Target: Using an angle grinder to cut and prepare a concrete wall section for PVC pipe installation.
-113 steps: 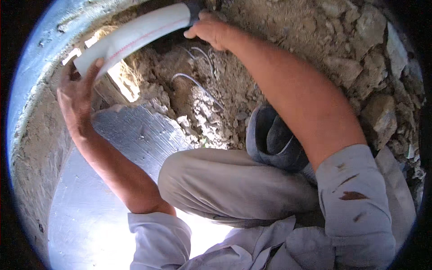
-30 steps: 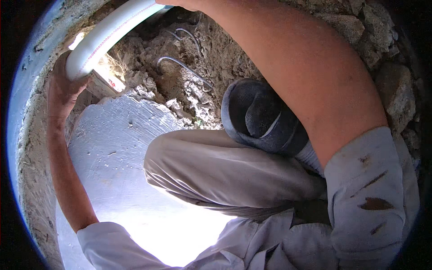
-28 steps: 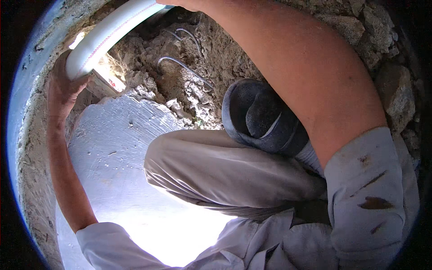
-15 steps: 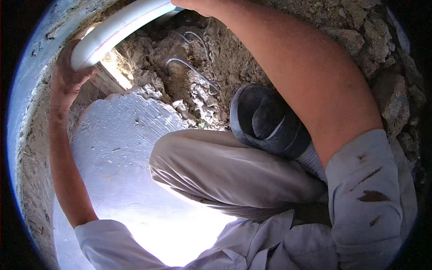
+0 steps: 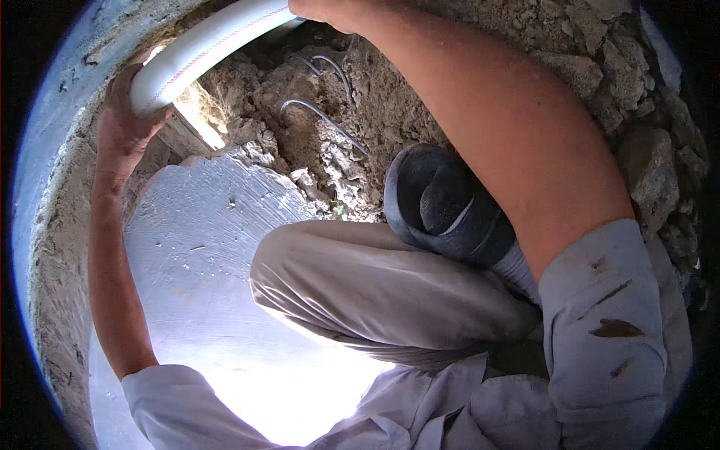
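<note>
A white curved pipe [image 5: 202,54] with a red printed line spans the upper left. My left hand [image 5: 129,124] is wrapped round its lower left end, thumb curled beneath it. My right hand [image 5: 322,13] grips the upper right end at the top edge; its fingertips are mostly hidden. Below the pipe, bent metal wires [image 5: 322,116] stick out of broken soil and rubble [image 5: 262,112]. A bright gap [image 5: 211,133] shows behind the pipe's left end, beside a board-like edge.
A rough curved wall [image 5: 56,225] runs along the left. A pale, scored slab [image 5: 180,247] lies beneath me. My folded leg [image 5: 375,292] and dark shoe [image 5: 442,206] occupy the middle. Rocks [image 5: 649,176] are piled on the right.
Since the oldest frame, my right hand has moved toward the top edge. Over the last second, my left hand and the pipe's lower end have shifted up and slightly right.
</note>
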A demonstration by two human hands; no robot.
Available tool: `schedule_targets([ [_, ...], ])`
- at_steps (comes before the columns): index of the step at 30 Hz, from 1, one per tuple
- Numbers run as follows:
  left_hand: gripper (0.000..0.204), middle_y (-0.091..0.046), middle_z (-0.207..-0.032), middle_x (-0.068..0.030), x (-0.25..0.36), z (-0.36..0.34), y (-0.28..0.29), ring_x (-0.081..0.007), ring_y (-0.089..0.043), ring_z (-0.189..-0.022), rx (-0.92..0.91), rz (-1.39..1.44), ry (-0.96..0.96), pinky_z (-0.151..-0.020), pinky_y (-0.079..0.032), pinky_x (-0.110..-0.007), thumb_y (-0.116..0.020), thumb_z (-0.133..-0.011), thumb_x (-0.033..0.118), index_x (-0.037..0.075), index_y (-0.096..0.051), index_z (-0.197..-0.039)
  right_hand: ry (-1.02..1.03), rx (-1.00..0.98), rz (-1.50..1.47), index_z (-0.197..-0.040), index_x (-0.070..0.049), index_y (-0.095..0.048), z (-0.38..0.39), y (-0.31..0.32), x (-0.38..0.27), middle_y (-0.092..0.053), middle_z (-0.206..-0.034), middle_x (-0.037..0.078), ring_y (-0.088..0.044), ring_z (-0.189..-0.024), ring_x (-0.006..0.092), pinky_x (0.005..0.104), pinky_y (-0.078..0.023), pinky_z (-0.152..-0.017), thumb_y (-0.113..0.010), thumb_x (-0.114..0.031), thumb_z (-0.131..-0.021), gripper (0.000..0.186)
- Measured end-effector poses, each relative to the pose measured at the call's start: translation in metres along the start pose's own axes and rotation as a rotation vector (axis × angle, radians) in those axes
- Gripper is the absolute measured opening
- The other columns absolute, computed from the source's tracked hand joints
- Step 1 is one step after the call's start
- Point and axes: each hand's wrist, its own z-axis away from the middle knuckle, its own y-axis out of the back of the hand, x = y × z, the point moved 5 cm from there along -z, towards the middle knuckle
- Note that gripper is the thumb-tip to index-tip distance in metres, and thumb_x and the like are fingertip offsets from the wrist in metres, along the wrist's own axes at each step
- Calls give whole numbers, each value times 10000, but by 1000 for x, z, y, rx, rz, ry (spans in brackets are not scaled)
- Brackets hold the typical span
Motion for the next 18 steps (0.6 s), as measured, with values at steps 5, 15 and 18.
schedule_targets([
  [5, 763, -625, -1306, -185, -6, 16, 12, -352, -655, -1137, 22, 26, 122, -959, -556, -461, -890, -737, 198, 84, -530, -1400, -81, -124, 36, -1209, 76, -632, 26, 3, -31, -697, -1116, 237, -694, -1062, 322, 439, -553, -887, -629, -79, -918, 330],
  [15, 836, -576, -1292, -199, 6, 16, 11, -400, -625, -1147, 139, 43, -4, -981, -528, -486, -898, -676, 182, 57, -505, -1403, -19, -99, -79, -875, 82, -661, 40, 1, -10, -623, -810, 143, -578, -764, 249, 453, -434, -659, -646, -48, -730, 195],
  [18, 815, -575, -1304, -205, 3, 19, 10, -398, -628, -1155, 137, 18, -28, -980, -537, -482, -889, -661, 104, 36, -524, -1387, -17, -22, -58, -961, 93, -654, 51, -3, -14, -655, -880, 176, -621, -868, 315, 442, -482, -763, -673, -48, -713, 286],
])
